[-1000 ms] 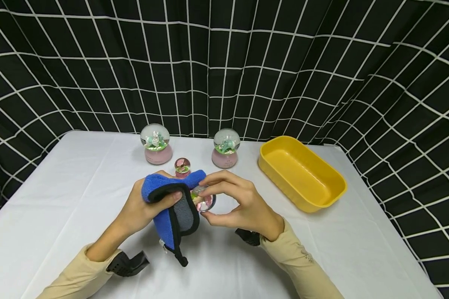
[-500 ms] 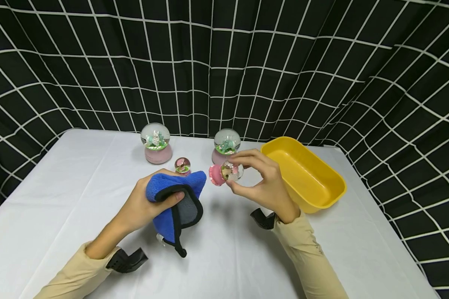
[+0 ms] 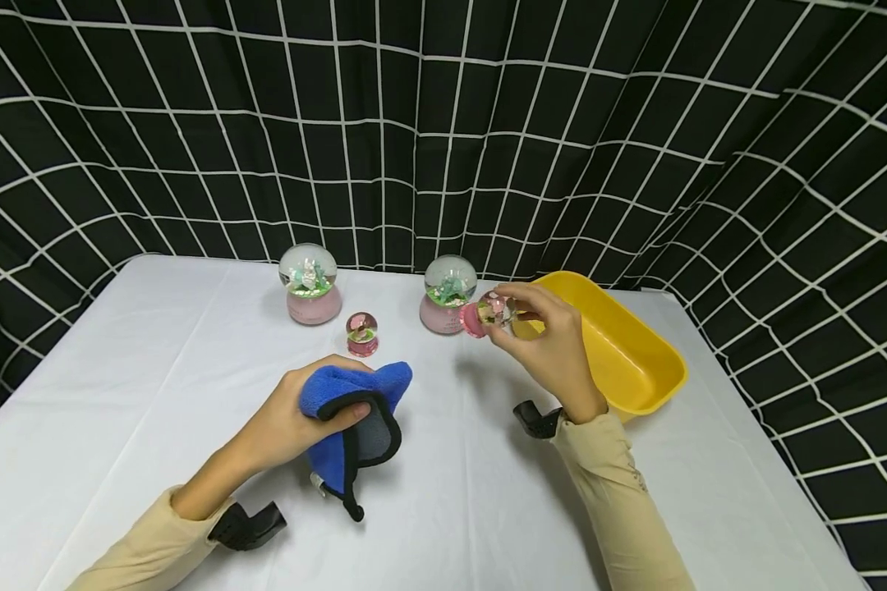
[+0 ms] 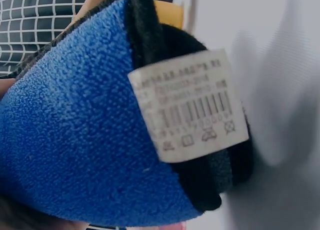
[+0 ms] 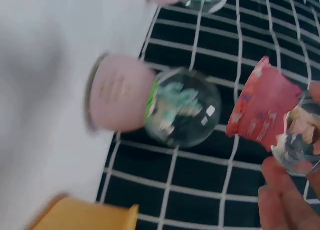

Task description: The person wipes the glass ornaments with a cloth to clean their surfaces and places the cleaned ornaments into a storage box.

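Note:
My left hand [image 3: 296,414] grips a folded blue cloth [image 3: 333,460] with black edging and a grey inner side, above the white table. In the left wrist view a white label [image 4: 190,107] with a barcode hangs from the cloth. My right hand [image 3: 554,349] pinches a small snow globe [image 5: 265,107] by its clear ball, tilted so that its pink base points left. In the head view this globe is raised between a larger snow globe [image 3: 449,295] and the yellow bin [image 3: 639,402], overlapping both.
Another large snow globe [image 3: 312,287] with a pink base stands at the back left. A tiny pink snow globe [image 3: 362,335] sits just beyond my left hand. Behind the white table [image 3: 155,386] hangs a black gridded curtain [image 3: 355,131].
My right hand has carried the small snow globe away from the cloth, to the right and back toward the yellow bin. The left hand with the cloth has drawn slightly nearer.

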`<state>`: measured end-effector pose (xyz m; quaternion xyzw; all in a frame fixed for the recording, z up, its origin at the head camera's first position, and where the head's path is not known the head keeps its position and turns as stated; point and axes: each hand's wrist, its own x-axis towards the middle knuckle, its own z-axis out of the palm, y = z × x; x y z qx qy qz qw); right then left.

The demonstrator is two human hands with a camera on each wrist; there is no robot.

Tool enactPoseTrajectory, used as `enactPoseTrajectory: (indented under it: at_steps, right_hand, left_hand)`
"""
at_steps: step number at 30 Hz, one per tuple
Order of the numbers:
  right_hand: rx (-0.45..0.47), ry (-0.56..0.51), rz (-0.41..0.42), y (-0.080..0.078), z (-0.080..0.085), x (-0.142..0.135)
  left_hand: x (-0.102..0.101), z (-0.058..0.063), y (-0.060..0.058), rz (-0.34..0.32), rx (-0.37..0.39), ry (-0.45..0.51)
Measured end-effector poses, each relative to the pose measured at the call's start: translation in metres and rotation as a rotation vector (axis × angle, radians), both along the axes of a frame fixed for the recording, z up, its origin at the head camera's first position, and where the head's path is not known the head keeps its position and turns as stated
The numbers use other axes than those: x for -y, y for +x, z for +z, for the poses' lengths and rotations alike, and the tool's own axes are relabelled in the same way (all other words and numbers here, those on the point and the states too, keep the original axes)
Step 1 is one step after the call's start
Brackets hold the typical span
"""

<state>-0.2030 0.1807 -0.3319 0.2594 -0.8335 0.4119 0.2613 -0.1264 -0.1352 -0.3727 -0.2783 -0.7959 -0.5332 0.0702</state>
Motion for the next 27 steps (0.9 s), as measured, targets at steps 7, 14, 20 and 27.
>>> enactPoseTrajectory:
  at_steps: [7, 14, 20, 27]
  right_hand:
    - [0.078, -0.01, -0.167, -0.016, -0.008, -0.018]
    - [0.065, -0.016, -0.285, -0.026, -0.014, -0.026]
    - [0.105, -0.015, -0.325, -0.038, -0.021, -0.035]
    - [0.196, -0.042, -0.416, -0.045, -0.028, -0.043]
  left_hand:
    - [0.009, -0.008, 0.007, -0.035, 0.075, -0.02]
    - [0.011, -0.011, 0.009, -0.096, 0.182, -0.08]
    - [0.012, -0.011, 0.01, -0.122, 0.199, -0.098]
    - [0.012, -0.011, 0.01, -0.116, 0.207, -0.12]
